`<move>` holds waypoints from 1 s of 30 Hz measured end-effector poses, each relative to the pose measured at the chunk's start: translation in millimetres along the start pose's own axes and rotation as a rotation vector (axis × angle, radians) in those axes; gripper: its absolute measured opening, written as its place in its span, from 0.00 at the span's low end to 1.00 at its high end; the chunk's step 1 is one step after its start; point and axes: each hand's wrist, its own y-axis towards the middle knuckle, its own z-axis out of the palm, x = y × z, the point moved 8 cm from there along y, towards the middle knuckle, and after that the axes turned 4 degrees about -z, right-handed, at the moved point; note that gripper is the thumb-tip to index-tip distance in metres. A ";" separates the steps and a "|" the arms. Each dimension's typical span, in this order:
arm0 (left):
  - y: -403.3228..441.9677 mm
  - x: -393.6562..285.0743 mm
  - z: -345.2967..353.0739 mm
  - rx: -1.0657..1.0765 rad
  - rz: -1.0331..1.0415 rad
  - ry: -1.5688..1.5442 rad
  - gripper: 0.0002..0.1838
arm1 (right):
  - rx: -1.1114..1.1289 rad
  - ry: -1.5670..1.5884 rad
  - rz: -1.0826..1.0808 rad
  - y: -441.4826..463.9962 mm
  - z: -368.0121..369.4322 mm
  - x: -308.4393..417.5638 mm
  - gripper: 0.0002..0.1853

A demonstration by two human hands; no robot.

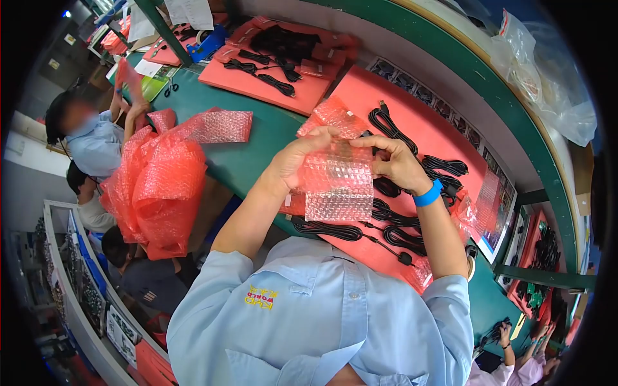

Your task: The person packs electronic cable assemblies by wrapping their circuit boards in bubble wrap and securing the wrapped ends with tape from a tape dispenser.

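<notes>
A clear bubble-wrap bag (339,193) is held up in front of my chest, over the pink foam sheet (360,90). My left hand (297,157) is closed on its left side near the upper edge. My right hand (396,162), with a blue band on the wrist, pinches the upper right corner between thumb and fingers. Whether anything lies inside the bag is hard to see. Coiled black cables (391,127) lie beyond and beside my right hand, and another coiled cable (328,229) lies below the bag. Behind my fingers rests more pink bubble wrap (331,114).
A big bundle of pink bubble wrap (158,186) hangs over the green bench edge at left, near a co-worker (96,138). More cables (277,83) lie on a second pink sheet (225,77). A green shelf beam (450,61) crosses above; scissors (170,88) lie far left.
</notes>
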 end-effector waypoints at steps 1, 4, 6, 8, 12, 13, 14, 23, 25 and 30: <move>-1.1 -1.6 -7.6 -0.140 0.021 0.092 0.22 | -0.015 0.009 -0.007 -0.7 -0.6 1.7 0.31; -4.8 1.3 4.9 -0.132 -0.026 0.172 0.24 | -0.028 -0.001 0.000 -2.4 -3.5 -2.4 0.30; -4.9 3.6 5.9 -0.129 -0.049 0.211 0.26 | -0.012 -0.036 0.032 -3.9 -5.2 -9.1 0.31; -4.5 4.6 -0.5 -0.136 -0.052 0.298 0.27 | 0.003 -0.159 -0.044 -9.0 -6.7 0.8 0.32; -5.9 4.2 -3.2 -0.152 -0.081 0.321 0.27 | 0.072 -0.492 -0.261 -29.7 9.8 38.2 0.38; -7.3 4.7 -4.2 -0.160 -0.096 0.309 0.27 | 0.110 -0.575 -0.322 -36.5 20.4 46.6 0.42; -7.6 4.4 -6.1 -0.163 -0.087 0.307 0.27 | 0.118 -0.578 -0.326 -40.5 31.4 49.1 0.42; -7.2 0.8 -5.5 -0.220 -0.047 0.394 0.24 | 0.002 -1.334 -0.654 -47.0 82.3 42.7 0.45; -8.4 -0.9 -4.3 -0.224 -0.041 0.317 0.22 | 0.058 -1.168 -0.542 -46.6 86.6 47.9 0.45; -3.3 -0.1 -15.6 -0.200 -0.094 0.272 0.24 | 0.052 -1.219 -0.600 -49.7 80.0 51.2 0.37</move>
